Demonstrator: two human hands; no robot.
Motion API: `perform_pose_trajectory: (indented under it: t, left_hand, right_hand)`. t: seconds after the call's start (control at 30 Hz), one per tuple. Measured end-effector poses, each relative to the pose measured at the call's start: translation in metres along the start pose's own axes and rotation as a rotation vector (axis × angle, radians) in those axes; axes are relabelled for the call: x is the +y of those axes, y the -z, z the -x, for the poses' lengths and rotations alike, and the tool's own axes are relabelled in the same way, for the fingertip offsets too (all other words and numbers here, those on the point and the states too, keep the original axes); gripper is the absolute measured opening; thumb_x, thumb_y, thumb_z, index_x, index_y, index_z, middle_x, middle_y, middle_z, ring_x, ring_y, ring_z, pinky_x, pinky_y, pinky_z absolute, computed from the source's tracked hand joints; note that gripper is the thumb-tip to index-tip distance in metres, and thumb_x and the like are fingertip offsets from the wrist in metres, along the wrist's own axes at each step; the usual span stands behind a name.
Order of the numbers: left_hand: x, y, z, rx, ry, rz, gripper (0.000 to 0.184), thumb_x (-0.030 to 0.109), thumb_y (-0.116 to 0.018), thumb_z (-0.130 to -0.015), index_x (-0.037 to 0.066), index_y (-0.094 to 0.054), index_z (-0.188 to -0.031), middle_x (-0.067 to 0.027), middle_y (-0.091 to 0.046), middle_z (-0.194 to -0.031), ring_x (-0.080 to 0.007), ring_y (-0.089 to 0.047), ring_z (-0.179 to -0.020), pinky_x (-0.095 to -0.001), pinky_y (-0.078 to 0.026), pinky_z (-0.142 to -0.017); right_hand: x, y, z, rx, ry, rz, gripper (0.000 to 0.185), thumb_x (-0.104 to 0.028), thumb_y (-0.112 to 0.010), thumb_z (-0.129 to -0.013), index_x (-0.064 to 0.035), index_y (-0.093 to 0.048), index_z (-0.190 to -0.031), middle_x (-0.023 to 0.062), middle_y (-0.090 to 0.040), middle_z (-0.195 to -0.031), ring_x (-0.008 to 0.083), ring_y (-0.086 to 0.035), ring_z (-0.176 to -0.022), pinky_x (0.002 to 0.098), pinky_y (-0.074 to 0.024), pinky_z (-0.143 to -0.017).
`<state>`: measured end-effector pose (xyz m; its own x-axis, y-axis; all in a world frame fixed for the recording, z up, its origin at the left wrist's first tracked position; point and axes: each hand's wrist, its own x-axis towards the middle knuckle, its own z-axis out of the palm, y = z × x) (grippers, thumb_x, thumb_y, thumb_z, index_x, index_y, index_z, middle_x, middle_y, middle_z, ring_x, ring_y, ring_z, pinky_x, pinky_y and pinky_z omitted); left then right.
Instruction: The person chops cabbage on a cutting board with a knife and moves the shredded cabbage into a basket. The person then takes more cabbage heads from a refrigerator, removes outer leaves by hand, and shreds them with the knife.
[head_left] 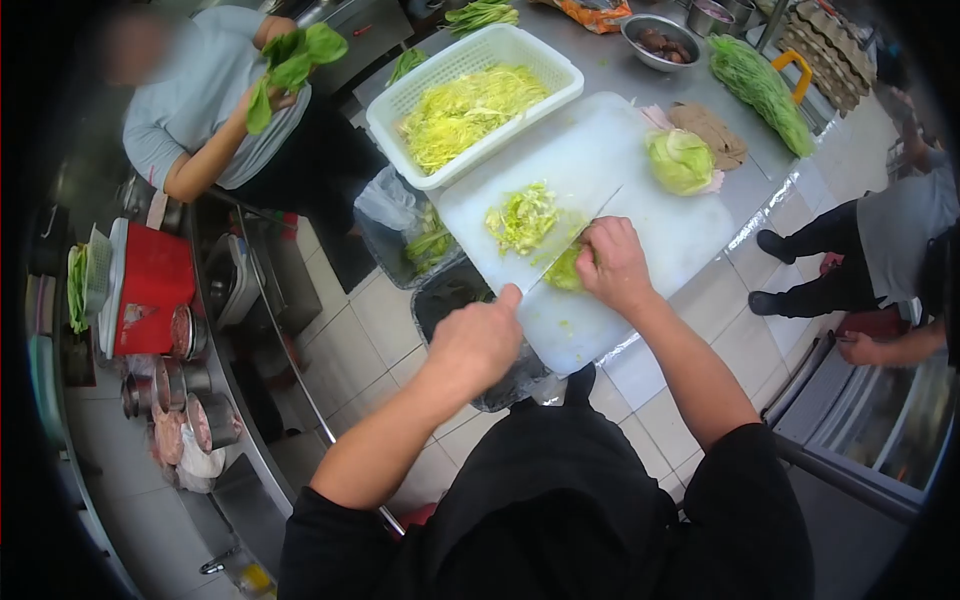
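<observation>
My left hand (478, 342) is wrapped round the handle of a knife, whose blade (572, 237) slants up and right over the white cutting board (668, 232). With bent fingers my right hand (614, 262) grips a piece of pale green cabbage (566, 270) against the board, close beside the blade. The underside of that piece is hidden by the fingers. Shredded cabbage (524, 218) lies in a loose heap on the other side of the blade. A cabbage half (680, 162) rests near the board's far right edge.
A white basket (570, 84) of shredded cabbage stands behind the board. Lined bins (392, 245) sit below the table's left edge. A metal bowl (661, 42) and bagged greens (762, 95) are farther back. One person (225, 95) holds leafy greens at left; another (905, 235) stands right.
</observation>
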<state>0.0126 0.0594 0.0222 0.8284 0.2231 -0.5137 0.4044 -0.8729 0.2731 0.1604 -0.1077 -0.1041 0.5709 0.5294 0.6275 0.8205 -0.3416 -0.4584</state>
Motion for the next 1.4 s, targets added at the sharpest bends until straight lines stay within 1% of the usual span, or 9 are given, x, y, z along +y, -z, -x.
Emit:
perform_pose_trajectory:
  t: [0.07, 0.2, 0.53, 0.87, 1.0, 1.13, 1.17, 1.27, 1.4]
  left_hand:
    - [-0.005, -0.030, -0.015, 0.025, -0.031, -0.002, 0.021, 0.013, -0.045, -0.095, 0.003, -0.049, -0.113, -0.0305, -0.070, -0.093, -0.0496, -0.069, -0.091, -0.0589, -0.053, -0.081]
    - [0.002, -0.004, -0.008, -0.010, -0.040, -0.027, 0.020, 0.012, -0.045, -0.094, 0.002, -0.049, -0.112, -0.0310, -0.070, -0.092, -0.0503, -0.068, -0.090, -0.0601, -0.053, -0.080]
    - [-0.001, -0.027, -0.017, -0.021, -0.034, 0.010, 0.023, 0.018, -0.045, -0.096, 0.004, -0.050, -0.114, -0.0316, -0.069, -0.094, -0.0529, -0.066, -0.092, -0.0600, -0.050, -0.084]
    - [0.010, -0.004, -0.018, -0.085, -0.002, -0.024, 0.022, 0.015, -0.048, -0.095, 0.004, -0.049, -0.114, -0.0330, -0.068, -0.090, -0.0535, -0.066, -0.090, -0.0609, -0.050, -0.083]
    - [0.006, -0.035, -0.026, 0.028, -0.075, -0.069, 0.021, 0.017, -0.050, -0.095, 0.004, -0.048, -0.111, -0.0309, -0.069, -0.089, -0.0518, -0.066, -0.088, -0.0597, -0.052, -0.079]
    - [0.011, -0.006, -0.007, 0.015, -0.076, -0.078, 0.020, 0.017, -0.050, -0.095, 0.004, -0.048, -0.110, -0.0314, -0.069, -0.089, -0.0511, -0.067, -0.088, -0.0604, -0.052, -0.079]
    - [0.019, -0.005, 0.000, -0.046, -0.033, -0.119, 0.024, 0.012, -0.045, -0.095, 0.005, -0.051, -0.117, -0.0304, -0.071, -0.094, -0.0492, -0.069, -0.092, -0.0586, -0.053, -0.082]
    - [0.012, -0.035, -0.036, -0.026, -0.028, -0.112, 0.026, 0.013, -0.045, -0.095, 0.006, -0.051, -0.119, -0.0297, -0.071, -0.095, -0.0481, -0.070, -0.093, -0.0577, -0.054, -0.083]
    - [0.020, -0.014, -0.006, -0.040, 0.013, -0.086, 0.022, 0.018, -0.047, -0.096, 0.006, -0.050, -0.114, -0.0320, -0.069, -0.092, -0.0526, -0.066, -0.093, -0.0613, -0.050, -0.084]
  right_hand:
    - [0.001, -0.003, 0.001, 0.003, 0.004, 0.000, 0.020, 0.003, -0.064, -0.074, -0.0047, -0.058, -0.091, 0.0132, -0.059, -0.096, 0.0337, -0.055, -0.091, 0.0413, -0.0477, -0.081]
    - [-0.001, -0.003, 0.001, 0.025, -0.006, 0.003, 0.021, 0.004, -0.064, -0.073, -0.0048, -0.057, -0.091, 0.0130, -0.058, -0.094, 0.0339, -0.055, -0.089, 0.0411, -0.0477, -0.080]
    - [0.000, -0.006, 0.005, 0.064, -0.028, 0.005, 0.019, 0.003, -0.065, -0.071, -0.0048, -0.055, -0.085, 0.0144, -0.052, -0.091, 0.0342, -0.051, -0.085, 0.0428, -0.0470, -0.076]
    - [0.000, 0.013, 0.015, -0.013, 0.001, 0.003, 0.020, 0.003, -0.064, -0.073, -0.0033, -0.057, -0.090, 0.0150, -0.055, -0.095, 0.0347, -0.054, -0.090, 0.0430, -0.0476, -0.081]
    - [-0.002, 0.018, 0.014, -0.067, -0.029, 0.020, 0.019, 0.003, -0.065, -0.073, -0.0032, -0.059, -0.090, 0.0136, -0.056, -0.095, 0.0337, -0.055, -0.090, 0.0425, -0.0484, -0.082]
    - [-0.003, 0.018, 0.013, -0.067, -0.052, 0.017, 0.019, 0.002, -0.066, -0.074, -0.0035, -0.060, -0.091, 0.0132, -0.057, -0.095, 0.0332, -0.056, -0.090, 0.0420, -0.0489, -0.081]
    - [-0.003, 0.018, 0.013, -0.067, -0.065, 0.019, 0.019, 0.002, -0.066, -0.074, -0.0036, -0.060, -0.090, 0.0131, -0.057, -0.094, 0.0331, -0.056, -0.090, 0.0419, -0.0491, -0.081]
    - [-0.007, 0.020, 0.013, -0.066, -0.073, 0.021, 0.018, 0.002, -0.067, -0.074, -0.0040, -0.060, -0.090, 0.0128, -0.057, -0.094, 0.0329, -0.056, -0.089, 0.0417, -0.0496, -0.080]
    - [-0.005, 0.019, 0.013, -0.040, -0.078, 0.025, 0.017, 0.001, -0.069, -0.075, -0.0039, -0.060, -0.089, 0.0121, -0.057, -0.092, 0.0325, -0.056, -0.088, 0.0415, -0.0502, -0.078]
